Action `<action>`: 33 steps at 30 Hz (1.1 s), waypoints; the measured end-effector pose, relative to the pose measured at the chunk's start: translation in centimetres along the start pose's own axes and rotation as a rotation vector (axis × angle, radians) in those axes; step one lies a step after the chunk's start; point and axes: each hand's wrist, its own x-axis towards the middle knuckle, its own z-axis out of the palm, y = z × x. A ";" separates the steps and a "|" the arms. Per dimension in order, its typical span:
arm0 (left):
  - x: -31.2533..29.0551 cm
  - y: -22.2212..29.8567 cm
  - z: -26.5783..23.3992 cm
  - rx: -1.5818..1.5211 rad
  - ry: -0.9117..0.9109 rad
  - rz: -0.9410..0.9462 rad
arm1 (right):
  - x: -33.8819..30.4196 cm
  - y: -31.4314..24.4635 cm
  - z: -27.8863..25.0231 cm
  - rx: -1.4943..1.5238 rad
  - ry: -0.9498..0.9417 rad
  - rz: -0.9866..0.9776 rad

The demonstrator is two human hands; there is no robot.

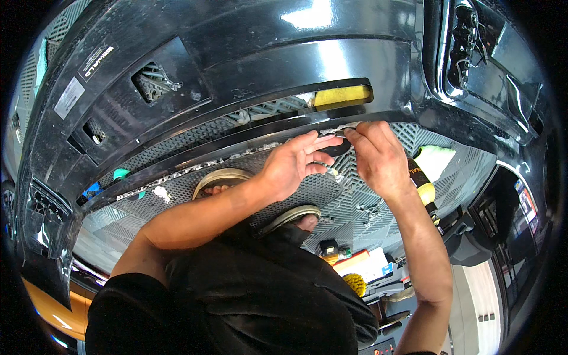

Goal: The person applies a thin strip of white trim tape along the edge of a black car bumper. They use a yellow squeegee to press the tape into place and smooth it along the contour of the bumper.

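Note:
A large glossy black car bumper [260, 65] lies in front of me, with a ragged, pale, flaky residue [195, 167] along its near edge. My right hand [381, 158] is closed in a pinch at that edge, over a thin silvery piece that its fingers mostly cover. To its left, my left hand [293, 165] has its fingers stretched and apart, the fingertips beside the same stretch of edge and close to the right hand's. Whether the left fingertips press on the edge is unclear.
A yellow pad [343, 96] shows through the bumper's slot. Right of my hands are a black and yellow bottle [425, 190] and a pale green cloth [435, 161]. A yellow brush [355, 284] lies among tools behind me. Pale scraps litter the grey grid floor [378, 195].

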 end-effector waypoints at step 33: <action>-0.2 0.1 0.0 -0.001 0.010 0.001 | 0.2 -0.3 0.5 -0.053 0.012 -0.023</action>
